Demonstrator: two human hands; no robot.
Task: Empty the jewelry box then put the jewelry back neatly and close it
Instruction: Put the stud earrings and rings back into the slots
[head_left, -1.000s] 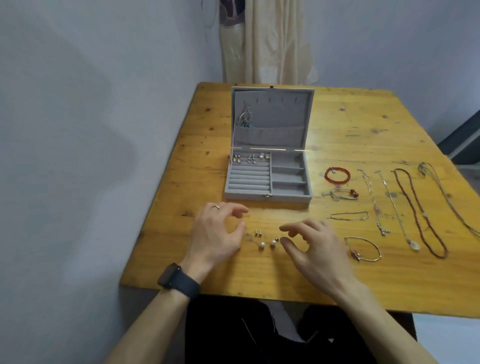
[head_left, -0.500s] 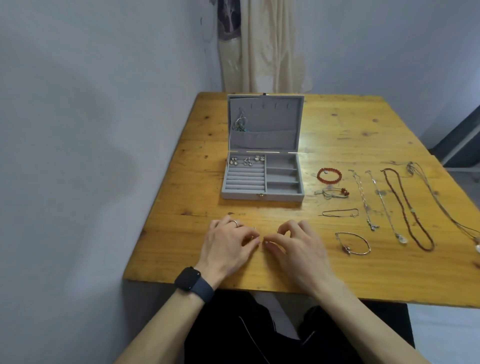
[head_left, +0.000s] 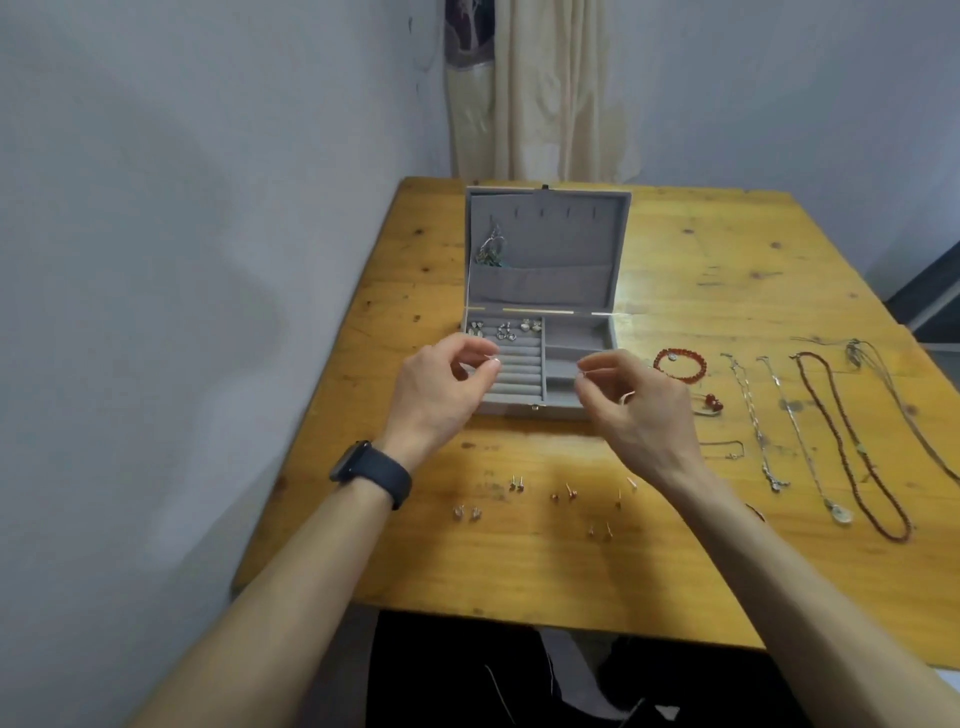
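The jewelry box (head_left: 545, 249) was open at mid-frame on the desk (head_left: 727, 260), just beyond both hands. An earring (head_left: 490, 358) was pinched in the left hand (head_left: 441, 387), apparently another in the right hand (head_left: 641, 410), the left nearer the ring rolls (head_left: 519, 375)

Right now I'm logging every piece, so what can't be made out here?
Head view:
- Whatever the left hand and right hand pinch, if anything: too small.
- The silver bracelet with red beads: partly behind right hand.
- The thin silvery necklace: cut off by right edge.
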